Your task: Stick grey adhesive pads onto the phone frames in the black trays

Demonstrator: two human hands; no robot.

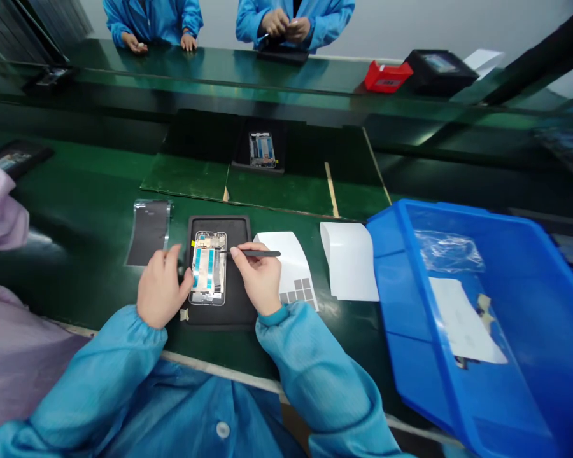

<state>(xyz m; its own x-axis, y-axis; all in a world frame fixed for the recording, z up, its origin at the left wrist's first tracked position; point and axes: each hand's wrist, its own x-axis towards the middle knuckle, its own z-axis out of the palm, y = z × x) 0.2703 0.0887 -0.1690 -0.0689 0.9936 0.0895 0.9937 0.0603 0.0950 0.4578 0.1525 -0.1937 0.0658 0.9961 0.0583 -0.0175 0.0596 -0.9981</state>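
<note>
Right hand [262, 280] grips tweezers [258, 253] | tip on phone frame [209, 267]

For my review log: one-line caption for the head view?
Left hand touches a phone frame on a black tray; right hand holds a dark tool to it.

Blue bin [396, 299] rt, white sheet [349, 261] beside it, red box [386, 76] far bench.
</note>
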